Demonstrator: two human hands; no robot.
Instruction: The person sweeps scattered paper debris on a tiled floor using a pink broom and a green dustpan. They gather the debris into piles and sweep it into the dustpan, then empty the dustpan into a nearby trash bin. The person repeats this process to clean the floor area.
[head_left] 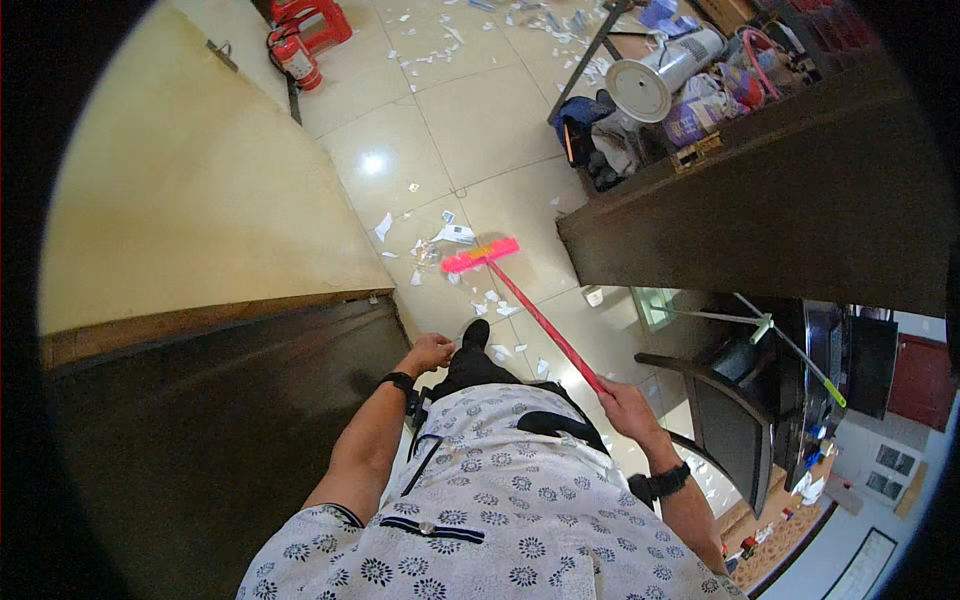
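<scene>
Your hands are apart. The right hand (628, 408) is closed around the handle of the broom (540, 315); the left hand (431, 352) has its fingers curled, and whether it holds anything cannot be told. The broom runs from right of the lower centre up to its pink head, at the centre of the frame among white scraps (455, 234).

Risks, as judged: a hard flick could scatter light scraps towards the upper frame, where more lie. A one-handed grip could let the head twist. Scraps near your shoe (476, 333) could be stepped on or missed.

Edges: the left panel (220, 400) ends close by your left hand, and a wide swing could knock it. The right panel (760, 200) juts in at centre right; the chair (725, 430), lower right, could catch the handle's end. Open room: the floor (520, 190) runs between the panels to the upper centre, with clutter at upper right.
</scene>
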